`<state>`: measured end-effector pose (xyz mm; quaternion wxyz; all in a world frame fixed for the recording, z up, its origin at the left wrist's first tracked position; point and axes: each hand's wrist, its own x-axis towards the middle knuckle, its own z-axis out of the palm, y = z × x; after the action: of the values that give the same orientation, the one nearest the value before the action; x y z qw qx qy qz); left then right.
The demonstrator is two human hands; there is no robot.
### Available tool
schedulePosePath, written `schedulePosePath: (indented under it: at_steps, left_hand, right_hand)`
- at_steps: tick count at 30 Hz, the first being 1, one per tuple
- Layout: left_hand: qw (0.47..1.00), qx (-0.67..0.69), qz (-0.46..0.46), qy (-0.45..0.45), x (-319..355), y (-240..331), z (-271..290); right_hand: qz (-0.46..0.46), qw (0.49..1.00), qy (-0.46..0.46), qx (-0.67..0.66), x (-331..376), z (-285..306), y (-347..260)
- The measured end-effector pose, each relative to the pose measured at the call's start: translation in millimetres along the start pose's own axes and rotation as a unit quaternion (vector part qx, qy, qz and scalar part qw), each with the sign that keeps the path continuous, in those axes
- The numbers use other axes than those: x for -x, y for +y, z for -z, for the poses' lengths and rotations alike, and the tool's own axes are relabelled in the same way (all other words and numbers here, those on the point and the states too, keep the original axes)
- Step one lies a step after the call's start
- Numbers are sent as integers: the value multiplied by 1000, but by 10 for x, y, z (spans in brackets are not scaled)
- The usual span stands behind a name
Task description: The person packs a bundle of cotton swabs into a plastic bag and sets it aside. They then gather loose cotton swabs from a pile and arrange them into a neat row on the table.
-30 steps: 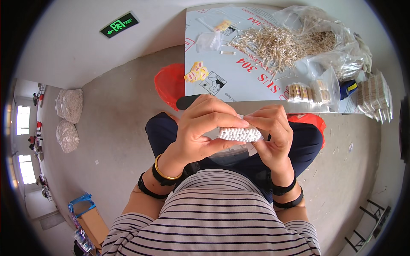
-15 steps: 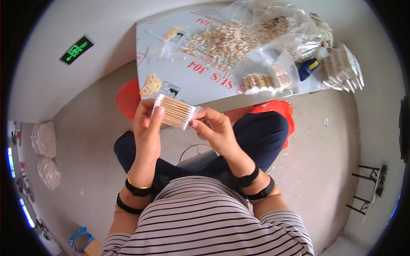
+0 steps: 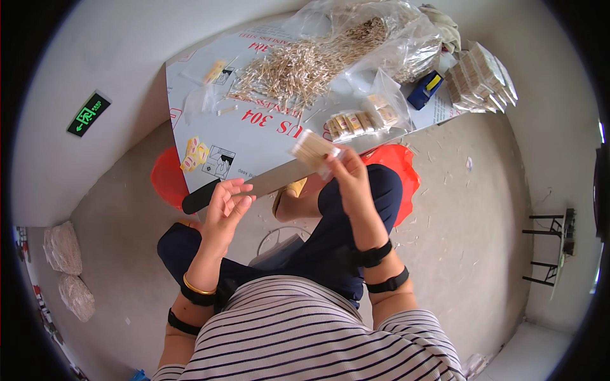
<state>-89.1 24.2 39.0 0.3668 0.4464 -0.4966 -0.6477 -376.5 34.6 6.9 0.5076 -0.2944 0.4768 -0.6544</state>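
Wooden sticks, packed tight in a small clear-wrapped bundle, sit pinched between the fingers of our right hand, lifted up just over the near edge of the counter, probably so the ends stay level and nothing slips out. Our left hand hangs lower and apart, fingers loosely spread, palm turned inward, gripping nothing, as far as we can make out. Beyond the bundle, a loose heap of sticks sprawls across the white sheet on the counter, half spilling from a crinkled plastic bag. A row of finished bundles lies in a clear bag just beside our raised hand, within easy reach. A stack of flat packs and a small blue box rest at the far right corner. Red stools show under the counter, near our knees.
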Motion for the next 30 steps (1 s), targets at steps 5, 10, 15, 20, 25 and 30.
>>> schedulePosePath:
  at_steps: [5,10,15,20,25,30]
  left_hand:
    - [999,-5,33,-25,-29,-9,-15]
    - [999,-5,30,-46,-97,-27,-34]
    - [999,-11,35,-40,-165,-41,-20]
    - [999,-13,43,-3,-133,-98,84]
    - [997,-31,70,23,-138,-173,170]
    - [995,-53,81,33,-216,-172,178]
  right_hand:
    - [55,989,124,60,-129,487,-462]
    - [49,943,153,293,-479,1081,-863]
    - [-90,992,18,83,-1035,1296,-787]
    - [-48,945,35,321,-1502,1263,-367]
    - [-46,811,27,583,-2101,1474,117]
    - [-16,726,-3,688,-2510,1681,322]
